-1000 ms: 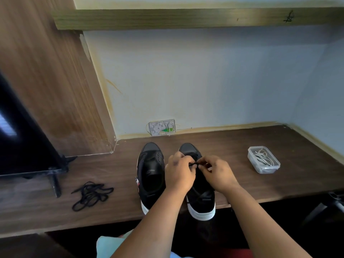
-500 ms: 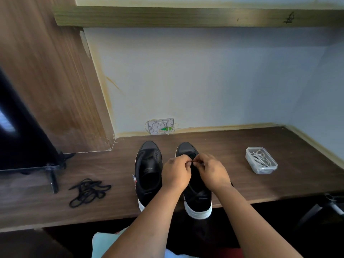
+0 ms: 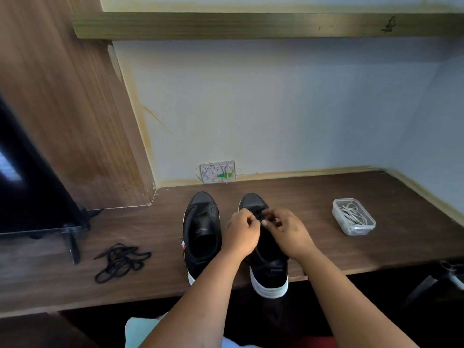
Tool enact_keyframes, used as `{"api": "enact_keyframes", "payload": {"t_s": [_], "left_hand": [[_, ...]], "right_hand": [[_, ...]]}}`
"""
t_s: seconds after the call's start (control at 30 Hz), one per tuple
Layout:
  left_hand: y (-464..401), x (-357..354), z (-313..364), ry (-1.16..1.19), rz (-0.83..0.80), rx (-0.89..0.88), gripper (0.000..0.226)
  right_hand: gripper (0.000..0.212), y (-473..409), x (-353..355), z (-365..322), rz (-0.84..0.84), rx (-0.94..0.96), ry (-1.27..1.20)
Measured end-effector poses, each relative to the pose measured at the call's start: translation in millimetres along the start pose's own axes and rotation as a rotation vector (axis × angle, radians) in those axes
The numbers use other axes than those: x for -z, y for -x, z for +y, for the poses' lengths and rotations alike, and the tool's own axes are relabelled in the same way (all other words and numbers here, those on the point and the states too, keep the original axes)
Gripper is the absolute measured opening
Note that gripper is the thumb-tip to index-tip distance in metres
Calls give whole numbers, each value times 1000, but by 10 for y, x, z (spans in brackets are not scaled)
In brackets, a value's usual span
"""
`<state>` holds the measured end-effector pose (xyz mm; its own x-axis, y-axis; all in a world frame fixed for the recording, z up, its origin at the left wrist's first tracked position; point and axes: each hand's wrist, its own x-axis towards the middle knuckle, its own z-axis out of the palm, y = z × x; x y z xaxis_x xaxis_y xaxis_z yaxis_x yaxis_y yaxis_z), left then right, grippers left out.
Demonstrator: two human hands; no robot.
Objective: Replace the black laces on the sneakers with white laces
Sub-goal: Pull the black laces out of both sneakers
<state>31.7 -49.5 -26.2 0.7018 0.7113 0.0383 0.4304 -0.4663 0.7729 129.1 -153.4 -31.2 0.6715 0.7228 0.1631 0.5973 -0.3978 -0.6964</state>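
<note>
Working over the right-hand black leather sneaker with a white sole (image 3: 270,267), I see both hands curled at its lacing. My left hand (image 3: 242,234) and right hand (image 3: 288,232) each pinch the black lace (image 3: 259,215) near the toe; I cannot tell the exact finger hold. At nine o'clock from this shoe, just beside it, stands the left-hand black sneaker (image 3: 202,234), unlaced. A loose tangle of black lace (image 3: 120,261) lies well apart on the dark wooden desk (image 3: 376,247). At three o'clock sits a clear plastic tub (image 3: 354,217) holding white laces (image 3: 351,213).
</note>
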Motion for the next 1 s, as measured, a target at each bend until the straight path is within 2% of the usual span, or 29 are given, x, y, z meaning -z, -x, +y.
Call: {"api": "enact_keyframes", "payload": {"t_s": [0.07, 0.13, 0.2, 0.27, 0.37, 0.53, 0.63, 0.73, 0.8, 0.87, 0.93, 1.0], "left_hand": [[18, 4, 57, 183, -35, 105, 20], [48, 27, 117, 501, -45, 240, 20], [63, 50, 164, 740, -47, 328, 17], [58, 33, 178, 764, -39, 317, 12], [59, -15, 166, 660, 20, 258, 8], [57, 58, 198, 947, 38, 322, 20], [34, 171, 197, 1043, 74, 279, 28], [37, 330, 187, 1069, 189, 202, 36], [26, 467, 185, 1114, 304, 186, 38], [8, 645, 188, 1186, 441, 142, 39], [-4, 853, 186, 1223, 600, 67, 42], [3, 1049, 173, 1230, 757, -10, 44]], "right_hand": [[16, 14, -38, -47, 18, 25, 20], [3, 27, -45, -82, 103, -30, -68], [8, 30, -38, -94, 127, -135, -177], [15, 14, -33, -69, 102, -242, -304], [19, 30, -5, -40, 96, -295, -376], [26, 52, 16, -52, 93, -452, -563], [25, 34, 11, -55, 75, -564, -727], [23, 14, 58, -121, 91, -722, -979], [29, 5, 123, -100, 72, -774, -1156], [27, -3, 218, -58, -2, -732, -1378], [16, -4, 338, -50, -61, -653, -1578], [13, -30, 433, -29, -2, -572, -1600]]}}
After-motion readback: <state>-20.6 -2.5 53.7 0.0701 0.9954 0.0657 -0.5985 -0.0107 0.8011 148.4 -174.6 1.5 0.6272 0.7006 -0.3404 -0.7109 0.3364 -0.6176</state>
